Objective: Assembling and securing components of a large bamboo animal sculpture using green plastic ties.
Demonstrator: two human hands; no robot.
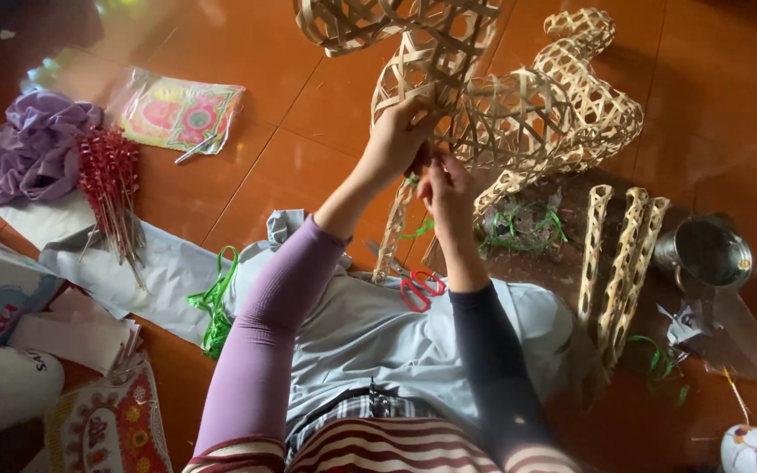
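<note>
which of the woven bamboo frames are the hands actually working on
The big lattice frame held up by the left hand and right hand; the others lie untouched on the floor.

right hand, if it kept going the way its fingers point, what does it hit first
Most likely the woven bamboo frame: the right hand points up into the lattice, already touching it beside the left hand. Depth is unclear.

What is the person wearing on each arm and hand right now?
The left hand is bare, below a long, snug lilac sleeve ending at the wrist. The right hand is bare too, with a close-fitting dark navy sleeve. No gloves or rings are visible.
</note>
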